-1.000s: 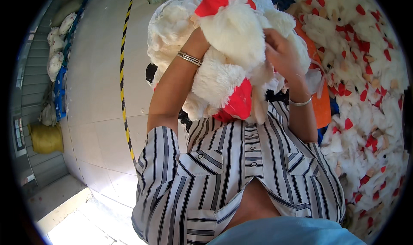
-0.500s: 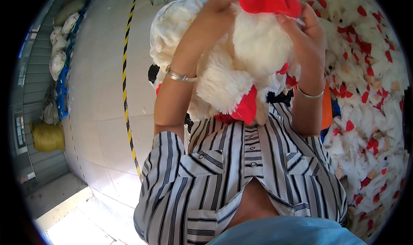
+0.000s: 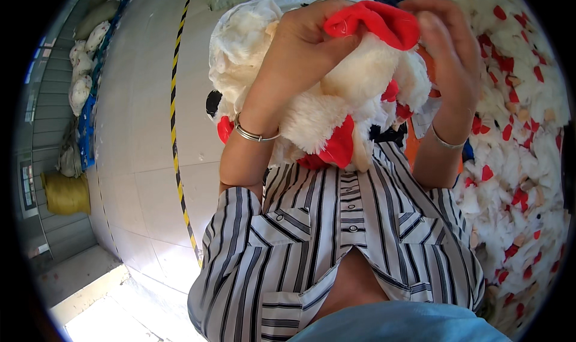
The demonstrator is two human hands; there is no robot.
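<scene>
My left hand (image 3: 312, 39) pinches the near left edge of a red fabric piece (image 3: 390, 27), thumb below and fingers above. The piece is curled open along its far side and sits on top of white fluffy plush (image 3: 372, 66); whether it is sewn on, I cannot tell. My right hand (image 3: 453, 42) is raised just right of the red piece, its fingers apart and slightly blurred, with nothing visible in it. More unstuffed-looking white plush skins with red parts (image 3: 339, 144) lie heaped against my striped shirt, under both wrists.
A large pile of white plush pieces with red bits (image 3: 516, 180) fills the right side. On the left, a black-and-yellow tape line (image 3: 175, 102) crosses the grey floor. A yellow roll (image 3: 66, 192) and several filled sacks (image 3: 81, 90) stand along the wall.
My right hand has let go of the red piece and moved right. My left hand, earlier behind the plush, now shows its thumb on the red piece, which has tipped toward me.
</scene>
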